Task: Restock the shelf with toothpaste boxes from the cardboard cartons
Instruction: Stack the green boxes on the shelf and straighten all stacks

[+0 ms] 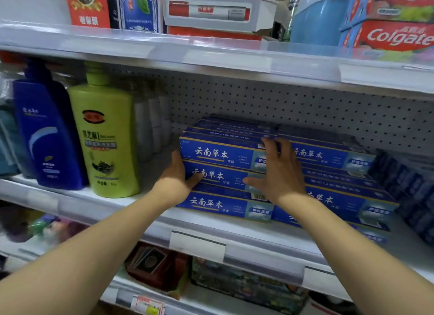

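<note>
Blue toothpaste boxes (218,173) — stacked on middle shelf (211,223), held between both hands. Left hand (176,178) cups the stack's left end; right hand (279,173) lies flat, fingers straight, on its front. Left of the grasp — green bottle (105,138), blue bottle (47,136).

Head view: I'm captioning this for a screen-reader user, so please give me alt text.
Two bare hands steady a stack of blue toothpaste boxes on a white shelf: the left hand grips its left end, the right hand rests flat on the fronts. A green bottle and a blue bottle stand to the left.
</note>
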### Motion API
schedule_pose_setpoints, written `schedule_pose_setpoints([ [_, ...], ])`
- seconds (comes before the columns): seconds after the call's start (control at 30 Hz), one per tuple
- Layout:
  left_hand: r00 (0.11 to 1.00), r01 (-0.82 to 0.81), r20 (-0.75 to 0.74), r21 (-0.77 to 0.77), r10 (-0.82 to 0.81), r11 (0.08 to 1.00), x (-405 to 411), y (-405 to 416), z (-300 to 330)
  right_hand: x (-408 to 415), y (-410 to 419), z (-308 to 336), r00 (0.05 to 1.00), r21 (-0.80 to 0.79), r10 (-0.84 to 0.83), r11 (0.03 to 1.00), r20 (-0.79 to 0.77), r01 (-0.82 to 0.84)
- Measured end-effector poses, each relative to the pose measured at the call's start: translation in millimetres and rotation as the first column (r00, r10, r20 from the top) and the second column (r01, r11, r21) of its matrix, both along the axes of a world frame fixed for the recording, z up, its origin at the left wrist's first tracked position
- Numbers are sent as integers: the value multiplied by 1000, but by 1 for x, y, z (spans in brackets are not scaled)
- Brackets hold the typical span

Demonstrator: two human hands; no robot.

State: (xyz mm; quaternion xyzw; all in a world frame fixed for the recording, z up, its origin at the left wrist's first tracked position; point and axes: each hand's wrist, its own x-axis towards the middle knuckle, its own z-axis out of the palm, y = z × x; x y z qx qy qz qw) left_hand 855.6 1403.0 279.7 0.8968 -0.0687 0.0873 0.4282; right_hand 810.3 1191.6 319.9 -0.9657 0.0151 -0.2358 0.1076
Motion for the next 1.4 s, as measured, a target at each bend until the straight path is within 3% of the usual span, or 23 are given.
schedule_pose_setpoints([
  [0.1, 996, 84, 45, -49, -82, 995, -4, 13, -9, -6, 7, 0, 997, -49, -74, 996, 22, 75],
  [0.23, 984, 177, 30, 40, -178, 983, -4, 30, -23, -22, 27, -9, 992, -152, -129, 980, 17, 130],
  [0.7, 964, 267, -4, 90, -268, 960, 19, 43, -32, -16, 65, -19, 935, -268, -354, 903, -20, 336],
  [0.83, 953, 301, -22, 119, -301, 946, 24, 43, -27, -12, 63, -14, 943, -256, -328, 917, -50, 305],
  [0.97, 959, 273, -47, -103, -279, 957, 26, 42, -12, -13, 59, -9, 966, -161, -257, 952, 36, 259],
  [1.1, 992, 120, 36, -35, -119, 992, 37, 42, 8, -4, 58, -5, 979, -174, -182, 965, 95, 196],
  [1.4, 945, 245, 236, -44, -228, 969, 43, 33, 21, 31, 58, -15, 973, -267, -84, 953, 217, 142],
])
